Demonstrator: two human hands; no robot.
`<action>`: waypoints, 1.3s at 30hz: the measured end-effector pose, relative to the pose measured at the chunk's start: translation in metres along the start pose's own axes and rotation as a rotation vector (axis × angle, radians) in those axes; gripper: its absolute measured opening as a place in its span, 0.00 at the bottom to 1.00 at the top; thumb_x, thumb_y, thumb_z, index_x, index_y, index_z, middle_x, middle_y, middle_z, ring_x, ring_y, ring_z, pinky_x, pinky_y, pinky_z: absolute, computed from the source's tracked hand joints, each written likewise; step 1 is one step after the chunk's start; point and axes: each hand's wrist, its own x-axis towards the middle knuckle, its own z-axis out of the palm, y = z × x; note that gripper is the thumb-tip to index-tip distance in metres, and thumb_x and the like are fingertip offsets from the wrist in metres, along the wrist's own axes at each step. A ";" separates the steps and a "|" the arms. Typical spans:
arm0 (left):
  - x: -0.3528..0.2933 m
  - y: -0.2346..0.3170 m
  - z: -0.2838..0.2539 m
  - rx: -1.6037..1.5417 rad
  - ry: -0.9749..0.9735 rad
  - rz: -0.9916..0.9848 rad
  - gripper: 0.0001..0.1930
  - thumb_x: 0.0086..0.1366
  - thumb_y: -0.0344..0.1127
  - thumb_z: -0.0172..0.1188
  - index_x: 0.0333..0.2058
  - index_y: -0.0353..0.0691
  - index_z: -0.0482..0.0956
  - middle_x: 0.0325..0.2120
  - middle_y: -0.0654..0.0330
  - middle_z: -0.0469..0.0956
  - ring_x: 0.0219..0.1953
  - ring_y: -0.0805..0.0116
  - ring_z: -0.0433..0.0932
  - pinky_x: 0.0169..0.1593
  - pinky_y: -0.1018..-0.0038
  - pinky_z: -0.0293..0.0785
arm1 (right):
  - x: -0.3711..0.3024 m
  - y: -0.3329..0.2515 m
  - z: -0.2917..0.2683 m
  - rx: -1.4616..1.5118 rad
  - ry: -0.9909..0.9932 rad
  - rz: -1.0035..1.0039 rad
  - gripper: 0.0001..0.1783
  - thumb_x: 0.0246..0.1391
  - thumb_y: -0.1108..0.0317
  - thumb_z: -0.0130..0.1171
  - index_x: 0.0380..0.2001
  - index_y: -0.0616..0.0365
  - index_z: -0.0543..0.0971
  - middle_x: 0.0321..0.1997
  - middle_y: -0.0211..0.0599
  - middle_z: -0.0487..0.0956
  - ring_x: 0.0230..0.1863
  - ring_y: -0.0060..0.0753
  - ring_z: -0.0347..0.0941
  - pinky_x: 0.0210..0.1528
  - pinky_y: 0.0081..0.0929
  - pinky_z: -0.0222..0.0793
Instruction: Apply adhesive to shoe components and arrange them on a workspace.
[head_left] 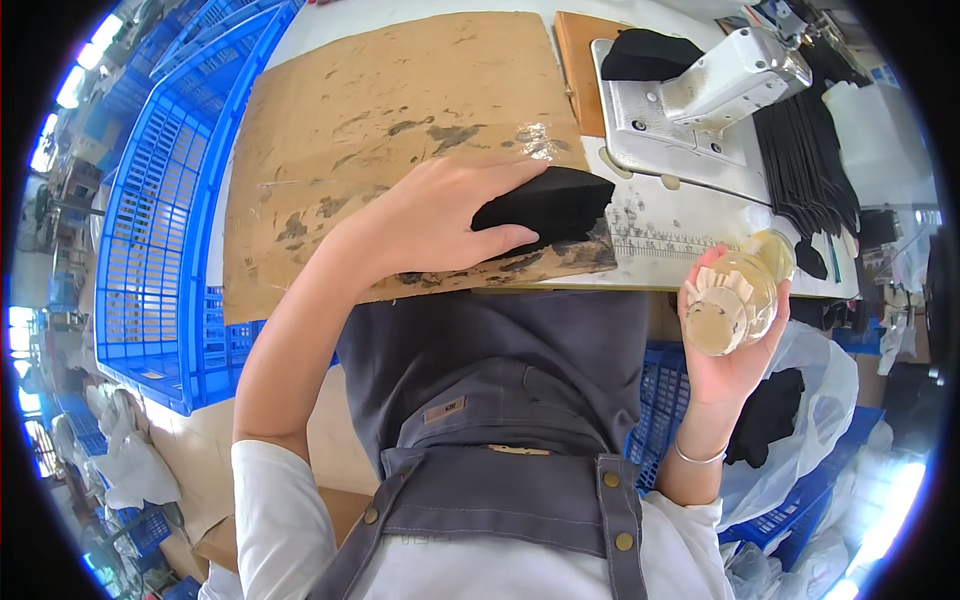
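Note:
My left hand (450, 205) grips a black fabric piece (555, 205), perhaps a small stack, with the thumb on its near side and the fingers on its far side. The piece lies near the front right corner of a stained cardboard sheet (400, 100). In my right hand (735, 365), over the table's front edge, is a yellowish see-through bottle (763, 290). Its pale end, with a gathered, ruffled rim, faces up towards me. My right fingers wrap around its sides.
A white sewing machine (725, 85) stands at the back right, with black fabric (650, 55) on its bed. Dark strips (805, 150) lie to its right. A printed ruler (665, 245) runs along the table front. Blue crates (160, 230) stand at left; a clear plastic bag (815, 400) hangs lower right.

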 end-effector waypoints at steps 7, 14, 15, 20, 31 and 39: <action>0.000 -0.002 0.000 -0.017 -0.037 -0.007 0.29 0.58 0.43 0.59 0.57 0.42 0.66 0.52 0.47 0.70 0.52 0.47 0.70 0.55 0.63 0.66 | 0.001 0.003 0.002 -0.044 0.036 -0.021 0.28 0.54 0.47 0.53 0.52 0.55 0.70 0.55 0.45 0.69 0.58 0.45 0.63 0.59 0.46 0.58; -0.001 -0.005 -0.002 -0.021 -0.075 0.015 0.34 0.52 0.40 0.60 0.59 0.42 0.63 0.54 0.47 0.68 0.54 0.48 0.67 0.58 0.63 0.63 | 0.001 0.003 0.000 0.004 0.013 -0.004 0.30 0.53 0.50 0.55 0.56 0.52 0.67 0.59 0.42 0.66 0.61 0.43 0.59 0.59 0.48 0.56; -0.001 -0.006 -0.002 -0.022 -0.075 0.017 0.34 0.52 0.40 0.60 0.59 0.42 0.63 0.54 0.47 0.68 0.54 0.48 0.67 0.58 0.63 0.63 | 0.001 0.002 0.001 0.003 0.013 -0.006 0.30 0.53 0.50 0.55 0.56 0.52 0.67 0.59 0.42 0.66 0.61 0.43 0.59 0.59 0.48 0.56; 0.000 -0.007 -0.001 -0.021 -0.107 -0.017 0.40 0.47 0.43 0.64 0.60 0.41 0.61 0.56 0.47 0.65 0.57 0.50 0.64 0.61 0.64 0.60 | 0.000 0.002 0.000 0.007 0.022 0.003 0.30 0.55 0.46 0.52 0.54 0.55 0.69 0.57 0.44 0.67 0.60 0.44 0.61 0.58 0.50 0.58; 0.005 -0.005 -0.007 -0.064 -0.145 -0.066 0.39 0.45 0.43 0.66 0.58 0.43 0.64 0.56 0.50 0.65 0.57 0.52 0.64 0.60 0.64 0.60 | -0.002 0.004 0.001 0.024 -0.001 0.007 0.31 0.56 0.44 0.49 0.55 0.55 0.67 0.56 0.43 0.69 0.60 0.43 0.62 0.63 0.50 0.51; 0.005 -0.008 -0.008 -0.024 -0.084 -0.027 0.34 0.46 0.38 0.63 0.55 0.41 0.67 0.48 0.51 0.69 0.52 0.52 0.67 0.56 0.64 0.63 | 0.003 0.045 0.009 -0.009 -0.113 0.112 0.37 0.52 0.36 0.45 0.53 0.57 0.66 0.51 0.37 0.70 0.54 0.39 0.65 0.63 0.56 0.50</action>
